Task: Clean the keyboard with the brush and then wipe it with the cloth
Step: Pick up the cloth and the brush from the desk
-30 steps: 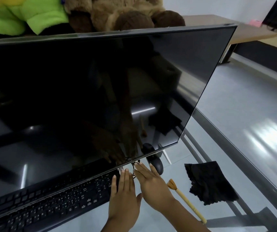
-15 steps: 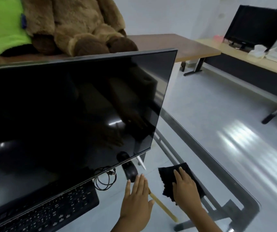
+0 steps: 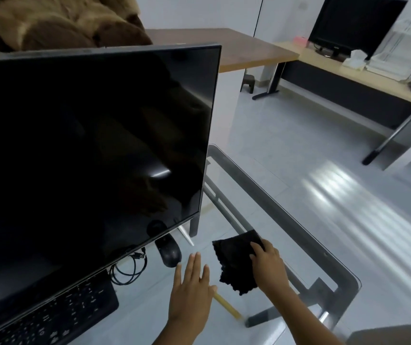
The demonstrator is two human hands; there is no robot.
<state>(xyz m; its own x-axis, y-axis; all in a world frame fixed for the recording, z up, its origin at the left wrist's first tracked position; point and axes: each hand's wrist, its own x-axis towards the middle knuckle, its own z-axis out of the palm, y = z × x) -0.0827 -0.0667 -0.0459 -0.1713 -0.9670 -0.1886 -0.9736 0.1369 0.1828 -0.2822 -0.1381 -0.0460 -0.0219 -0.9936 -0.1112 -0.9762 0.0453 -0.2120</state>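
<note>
A black keyboard [image 3: 57, 317] lies at the lower left, partly hidden under the monitor's bottom edge. A black cloth [image 3: 234, 262] lies on the glass desk to the right of the mouse. My right hand [image 3: 267, 265] rests on the cloth's right side with its fingers curled onto the fabric. My left hand [image 3: 192, 292] hovers flat with fingers apart, holding nothing. It covers most of the brush [image 3: 226, 306]; only the yellow handle shows behind it.
A big dark monitor [image 3: 87, 145] fills the left half of the view. A black mouse [image 3: 169, 250] and a coiled cable [image 3: 127, 270] lie under its edge. The glass desk's rim [image 3: 286, 215] runs diagonally on the right. Wooden desks and a second monitor stand far back.
The view swung right. Both hands left the keyboard's right end. My right hand went onto the black cloth and curled its fingers there; my left hand moved over the brush.
</note>
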